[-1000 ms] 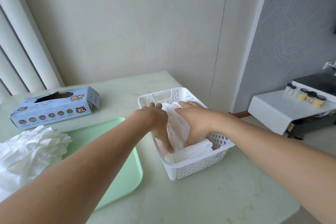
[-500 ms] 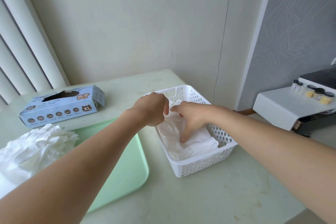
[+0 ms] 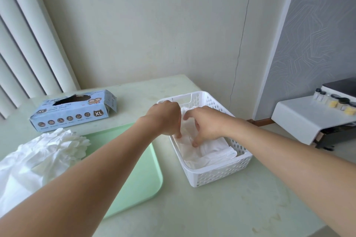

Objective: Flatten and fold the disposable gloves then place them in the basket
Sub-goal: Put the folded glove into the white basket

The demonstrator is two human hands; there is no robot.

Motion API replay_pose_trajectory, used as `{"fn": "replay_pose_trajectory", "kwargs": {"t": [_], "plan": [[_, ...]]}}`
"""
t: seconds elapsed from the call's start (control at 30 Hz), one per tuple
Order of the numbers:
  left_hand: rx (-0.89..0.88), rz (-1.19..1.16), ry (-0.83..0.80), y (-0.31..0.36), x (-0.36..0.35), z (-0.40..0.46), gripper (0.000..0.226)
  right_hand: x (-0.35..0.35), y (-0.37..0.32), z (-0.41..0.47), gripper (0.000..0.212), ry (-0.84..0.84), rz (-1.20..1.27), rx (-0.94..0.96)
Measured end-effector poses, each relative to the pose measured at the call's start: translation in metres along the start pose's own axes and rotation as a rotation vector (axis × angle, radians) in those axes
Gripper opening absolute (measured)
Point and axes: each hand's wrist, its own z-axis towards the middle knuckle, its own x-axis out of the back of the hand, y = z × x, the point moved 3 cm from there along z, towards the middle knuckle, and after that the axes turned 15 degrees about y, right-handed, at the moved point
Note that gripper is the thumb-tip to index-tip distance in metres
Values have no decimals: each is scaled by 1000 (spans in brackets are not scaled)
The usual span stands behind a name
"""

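Both hands are down in the white basket (image 3: 221,175) now: left hand (image 3: 165,117) and right hand (image 3: 206,123) curl their fingers (image 3: 195,143) onto the folded gloves (image 3: 210,152), whether pinching or just pressing I cannot tell. That white, thin, creased stack lies flat inside. Left of it, on the green tray (image 3: 134,175), a crumpled pile (image 3: 38,158) waits unfolded, so plenty remains.

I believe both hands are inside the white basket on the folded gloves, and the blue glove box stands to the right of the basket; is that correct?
Not quite: in the head view the blue glove box lies left of the white basket, not right. Both the left hand and right hand are in it on the folded gloves.
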Motion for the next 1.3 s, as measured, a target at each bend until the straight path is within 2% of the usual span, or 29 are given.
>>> {"fn": "replay_pose_trajectory", "kwargs": {"t": [0.03,0.1,0.17,0.23,0.3,0.4,0.43,0.47,0.5,0.57,0.6,0.67,0.73,0.8,0.87,0.93,0.97,1.03,1.1,1.23,1.3], "plan": [[0,8,-5,0,-1,1,34,-1,0,1,105,-21,1,6],[0,12,-13,-1,-3,3,38,-4,2,4,126,-70,15,32],[-16,38,-43,-1,-4,5,44,-7,5,5,132,-86,70,38],[-41,94,-76,0,-4,6,56,-6,7,3,128,-65,83,34],[-37,127,-99,-1,-5,8,64,-1,9,-2,107,-44,75,23],[-23,130,-98,-4,-6,13,56,11,10,-3,46,67,159,42],[-27,120,-86,-4,-6,14,52,12,9,-4,33,99,190,48],[-30,103,-72,-5,-6,14,51,13,7,-5,31,100,196,49],[-33,73,-55,-6,-5,14,50,12,5,-7,40,66,181,46],[-23,-9,-10,-8,-3,14,43,3,-1,-12,69,-82,122,43],[-13,-60,40,-10,-1,13,36,-3,-4,-16,76,-159,93,53],[26,-216,211,-17,10,9,23,-14,-10,-23,76,-256,38,81],[82,-424,405,-29,24,-1,7,-19,-12,-26,86,-306,-36,106],[99,-562,503,-41,36,-15,5,-17,-14,-27,96,-331,-79,106],[70,-606,494,-50,39,-29,8,-9,-16,-26,96,-339,-91,91],[38,-602,460,-56,38,-44,7,-2,-17,-22,91,-275,-146,97],[28,-607,450,-56,37,-50,6,1,-15,-19,97,-254,-187,91],[5,-627,451,-53,36,-60,5,-1,-11,-17,123,-324,-248,26],[-24,-644,444,-48,35,-67,4,-7,-10,-16,134,-405,-215,-26],[-117,-617,428,-45,32,-72,5,-11,-11,-14,137,-406,-197,-33],[-123,-611,441,-52,34,-76,7,8,-24,-12,123,-323,-240,-21]]}}
